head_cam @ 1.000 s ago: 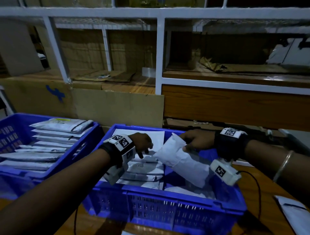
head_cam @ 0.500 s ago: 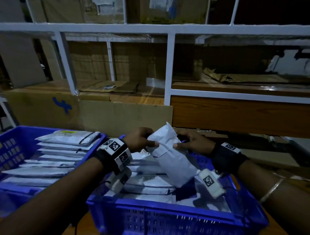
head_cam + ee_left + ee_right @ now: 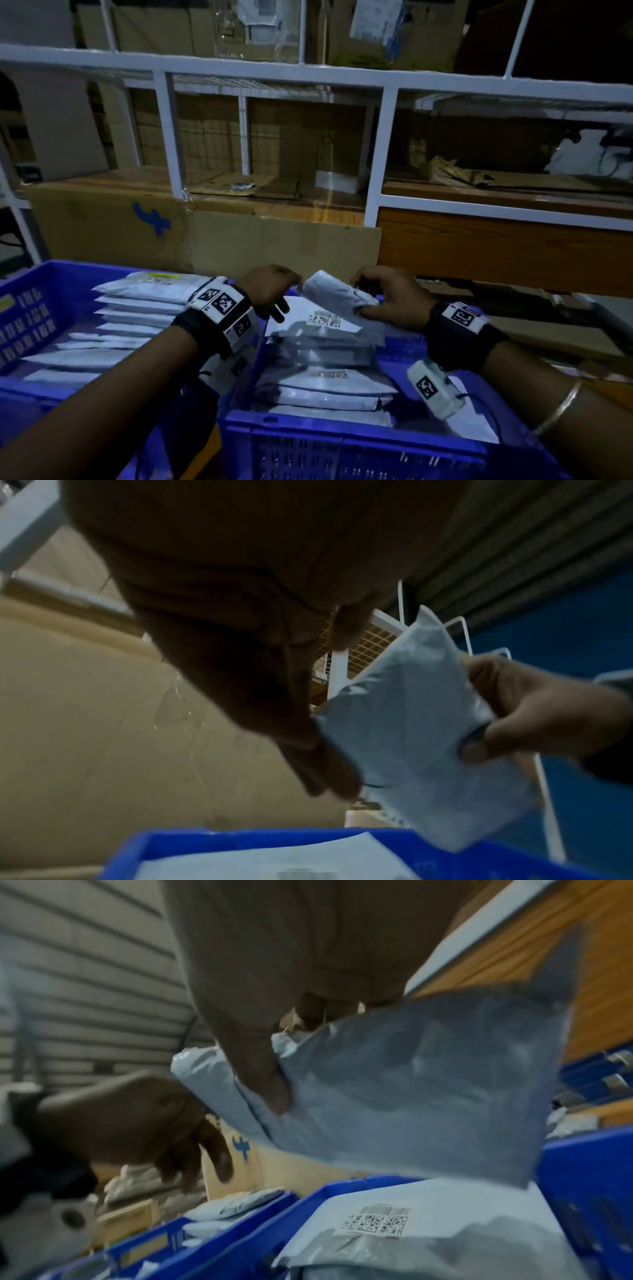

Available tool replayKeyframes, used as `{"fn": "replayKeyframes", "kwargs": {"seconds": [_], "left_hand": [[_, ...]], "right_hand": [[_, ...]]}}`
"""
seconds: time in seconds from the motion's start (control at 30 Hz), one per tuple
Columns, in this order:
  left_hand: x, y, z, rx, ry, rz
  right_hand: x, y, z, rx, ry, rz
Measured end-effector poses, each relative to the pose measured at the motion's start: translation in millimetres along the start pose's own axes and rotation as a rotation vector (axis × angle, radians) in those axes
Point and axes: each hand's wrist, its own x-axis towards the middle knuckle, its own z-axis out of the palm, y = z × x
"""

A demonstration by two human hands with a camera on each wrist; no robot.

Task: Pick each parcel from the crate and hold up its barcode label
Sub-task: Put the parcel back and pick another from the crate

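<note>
A white plastic parcel (image 3: pixel 334 294) hangs just above the blue crate (image 3: pixel 342 433), lying almost level between both hands. My right hand (image 3: pixel 387 298) grips its right end, thumb (image 3: pixel 268 1093) underneath and fingers on top. My left hand (image 3: pixel 270 291) touches the left end, its fingers (image 3: pixel 212 1153) hanging loose and not wrapped round the parcel. In the wrist views the parcel (image 3: pixel 411 737) (image 3: pixel 411 1096) shows plain sides with no label in sight. Below it the crate holds several stacked parcels; the top parcel (image 3: pixel 308 329) shows a barcode label (image 3: pixel 323 320) (image 3: pixel 380 1221).
A second blue crate (image 3: pixel 30 308) on the left holds several flat white parcels. Behind both crates stand a cardboard box (image 3: pixel 113 226) and a white metal rack (image 3: pixel 380 150) with wooden shelves. Another white parcel (image 3: pixel 474 431) lies to the right of the crate.
The parcel rose out of the crate and turned from tilted upright to nearly level. My left hand came up to it, gripped it, and now has loosened. The head view tilted up.
</note>
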Motion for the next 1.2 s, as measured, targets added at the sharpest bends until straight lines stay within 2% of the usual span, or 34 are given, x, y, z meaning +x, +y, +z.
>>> {"fn": "replayKeyframes", "kwargs": {"seconds": [0.07, 0.2, 0.27, 0.33, 0.43, 0.6, 0.77, 0.83, 1.0, 1.2], "left_hand": [[-2.4, 1.8, -2.7, -0.096, -0.020, -0.048], [-6.3, 5.8, -5.2, -0.139, 0.000, 0.031], [-5.8, 2.7, -8.9, -0.172, 0.043, 0.029], [-6.0, -1.7, -14.8, -0.220, 0.065, 0.029], [-6.7, -11.5, -24.8, -0.234, 0.085, 0.072], [-3.2, -26.4, -34.5, -0.251, 0.097, 0.121], [-2.2, -32.3, -34.1, -0.292, 0.098, 0.122], [-2.1, -33.3, -33.3, -0.293, 0.094, 0.116], [-3.4, -31.9, -34.5, -0.287, 0.094, 0.074], [-4.4, -32.3, -28.5, -0.232, 0.056, 0.007]], "right_hand": [[4.3, -6.1, 4.8, -0.093, 0.010, -0.070], [8.1, -15.6, 19.7, -0.313, -0.019, -0.202], [7.5, -14.7, 25.7, -0.339, -0.051, -0.222], [5.8, -10.9, 27.1, -0.270, -0.064, -0.185], [4.7, -4.4, 24.3, -0.131, 0.020, -0.106], [7.1, 12.7, 18.2, -0.046, 0.087, 0.232], [7.9, 27.7, 21.2, 0.366, 0.130, 0.467], [9.3, 31.5, 22.9, 0.458, 0.118, 0.499], [9.6, 17.5, 18.8, 0.552, 0.063, 0.459], [17.4, 22.0, 21.0, 0.464, -0.020, 0.491]]}}
